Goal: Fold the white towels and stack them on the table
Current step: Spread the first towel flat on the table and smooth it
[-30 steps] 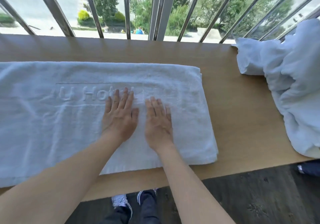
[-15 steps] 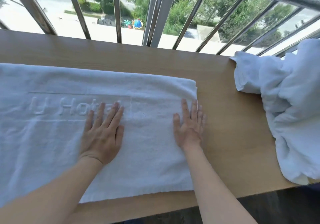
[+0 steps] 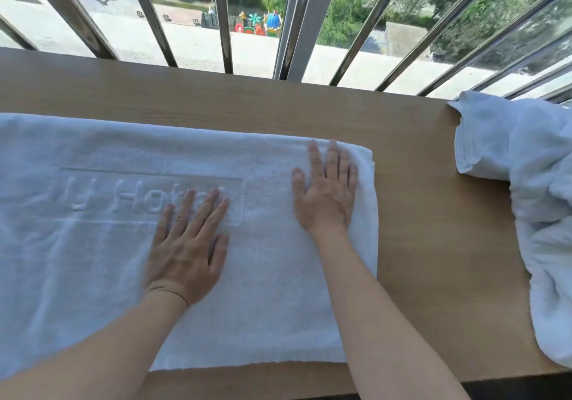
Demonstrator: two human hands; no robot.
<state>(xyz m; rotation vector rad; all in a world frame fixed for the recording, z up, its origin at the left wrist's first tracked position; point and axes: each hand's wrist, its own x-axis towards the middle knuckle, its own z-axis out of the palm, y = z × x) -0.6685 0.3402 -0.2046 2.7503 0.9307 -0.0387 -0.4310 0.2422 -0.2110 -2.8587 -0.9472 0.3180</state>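
Note:
A white towel with raised "Hotel" lettering lies flat and folded lengthwise across the wooden table. My left hand presses flat on the towel's middle, fingers straight, partly covering the lettering. Flat on the towel near its far right corner lies my right hand, with fingers spread. A crumpled heap of white towels sits at the table's right end, apart from both hands.
Metal window bars stand just behind the table's far edge. A strip of bare wood separates the flat towel from the heap. The table's near edge runs along the bottom, with dark floor below.
My right hand has slid right and away across the towel to its far right corner. My left hand has shifted slightly left. Both hands started side by side at the towel's middle.

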